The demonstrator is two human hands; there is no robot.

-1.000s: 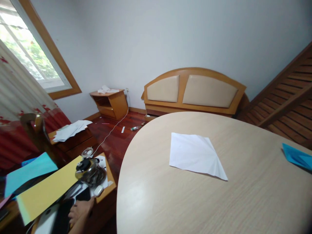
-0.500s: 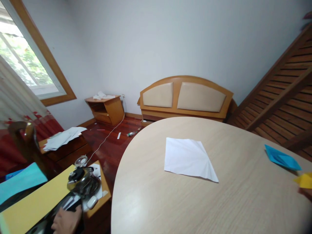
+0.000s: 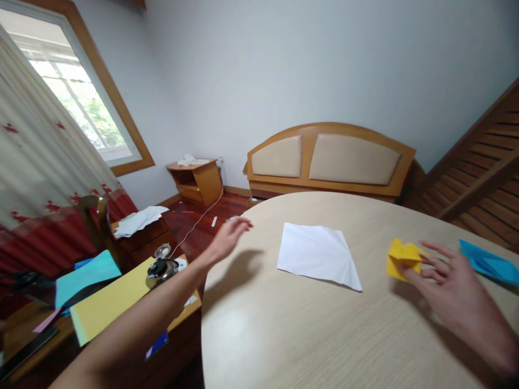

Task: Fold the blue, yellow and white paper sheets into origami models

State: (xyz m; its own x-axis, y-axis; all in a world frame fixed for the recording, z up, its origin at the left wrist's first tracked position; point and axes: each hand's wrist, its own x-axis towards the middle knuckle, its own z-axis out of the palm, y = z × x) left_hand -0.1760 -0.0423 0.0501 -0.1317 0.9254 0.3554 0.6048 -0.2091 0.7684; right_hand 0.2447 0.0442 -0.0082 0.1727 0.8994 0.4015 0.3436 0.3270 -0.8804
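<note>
On a pale round table (image 3: 308, 335), a creased white sheet (image 3: 317, 255) lies between the hands. The right hand (image 3: 454, 292) pinches a folded yellow paper (image 3: 402, 258) at its fingertips. The left hand (image 3: 227, 236) hovers empty, fingers loosely spread, near the table's left edge.

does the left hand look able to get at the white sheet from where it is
Probably yes. The left hand is raised over the table's near-left edge, fingers loose and empty, and the bare tabletop between it and the white sheet holds nothing in the way.
</note>
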